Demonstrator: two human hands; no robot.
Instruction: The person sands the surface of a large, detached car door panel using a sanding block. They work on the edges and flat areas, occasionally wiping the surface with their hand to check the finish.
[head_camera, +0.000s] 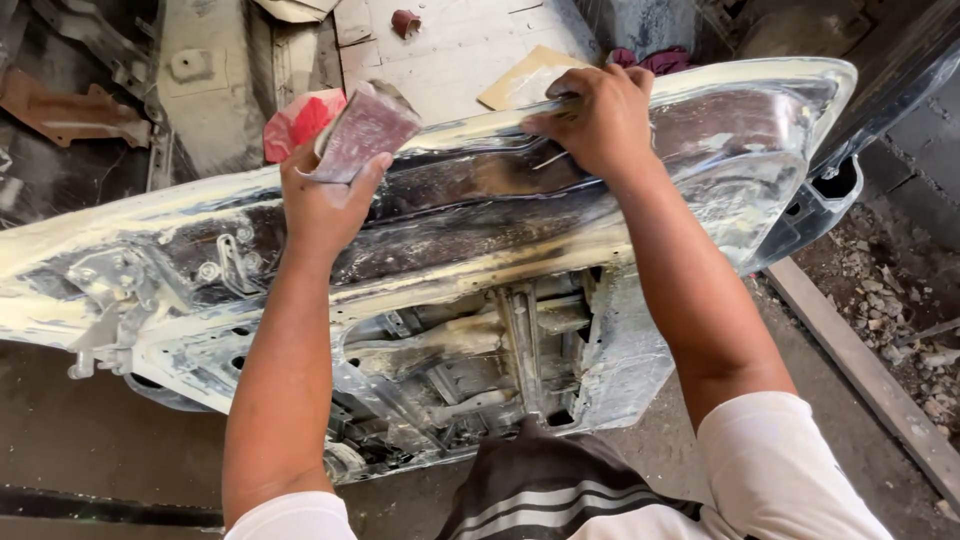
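1. The main thing was a stripped car door (480, 230), bare metal smeared with pale filler and dust, lying roughly flat across the middle of the view with its inner side up, so you could see the openings and brackets inside the shell.
2. The left hand (325, 195) sat on the upper edge of the door, left of centre. Its fingers were curled shut around a folded sheet of reddish-brown sandpaper (362, 130), which stuck up above the hand and tilted away from the person.
3. The right hand (598, 118) was further along the same edge, well apart from the left one. Its fingers were bent down and closed over the rim, gripping the door itself. Couldn't tell if anything small was tucked under them.
4. Both forearms reached out from white short sleeves, and a dark striped garment (540, 495) showed at the bottom, right up against the lower side of the door.
5. Behind the door, near the left hand, lay a red rag (300, 120). A flat tan piece of cardboard (525, 75) lay on pale boards (440, 45) just beyond the right hand.
6. On the right, a wooden plank (860, 365) ran diagonally over the floor, with gravel and rubble (890, 300) beside it.
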